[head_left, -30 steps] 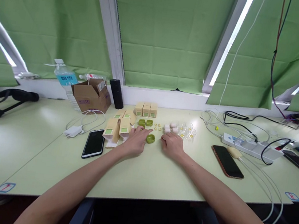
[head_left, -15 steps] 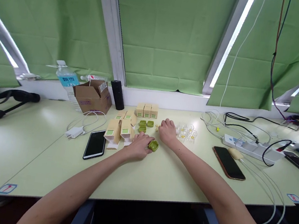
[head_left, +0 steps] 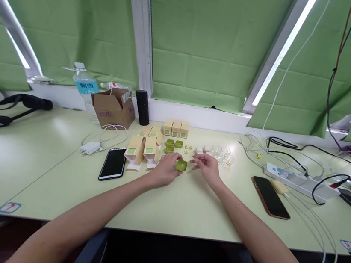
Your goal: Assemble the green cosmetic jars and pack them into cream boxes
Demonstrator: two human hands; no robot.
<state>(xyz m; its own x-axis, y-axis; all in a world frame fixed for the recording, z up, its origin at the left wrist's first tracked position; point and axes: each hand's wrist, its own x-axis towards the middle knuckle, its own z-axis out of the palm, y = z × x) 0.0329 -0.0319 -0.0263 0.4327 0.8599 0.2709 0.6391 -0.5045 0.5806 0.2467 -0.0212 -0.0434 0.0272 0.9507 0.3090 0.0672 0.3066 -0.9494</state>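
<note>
Left hand [head_left: 165, 169], centre of frame: grip closed around the side of a green square cup [head_left: 181, 165], whose hollow faces the wearer. Right hand [head_left: 208, 169], just right of it: thumb and fingertips pinch a small yellow piece [head_left: 192, 157]; the piece is too small to detail. The two hands are near each other, apart.

Beyond the left hand, three more green cups [head_left: 179, 144] sit on the tabletop [head_left: 178, 209]; beside these lie three loose yellow pieces [head_left: 186, 151]. White cylinders [head_left: 199, 150], partly hidden, and a group of transparent cups [head_left: 226, 153] with yellow inside sit beyond the right hand.

Labels: three upright cartons [head_left: 176, 128] at centre and several open-flapped cartons [head_left: 135, 148] left of centre carry green squares; any print is too small to read. The large bottle [head_left: 86, 87], left of frame, has a blue label with dark Chinese characters, not sharp enough for me to transcribe surely. The cardboard box [head_left: 113, 112] next to it shows purple print and a white sticker, both illegible. Blue-edged stickers with red marks lie at the front edge, lower left [head_left: 9, 207] and lower right [head_left: 349, 246].
</note>
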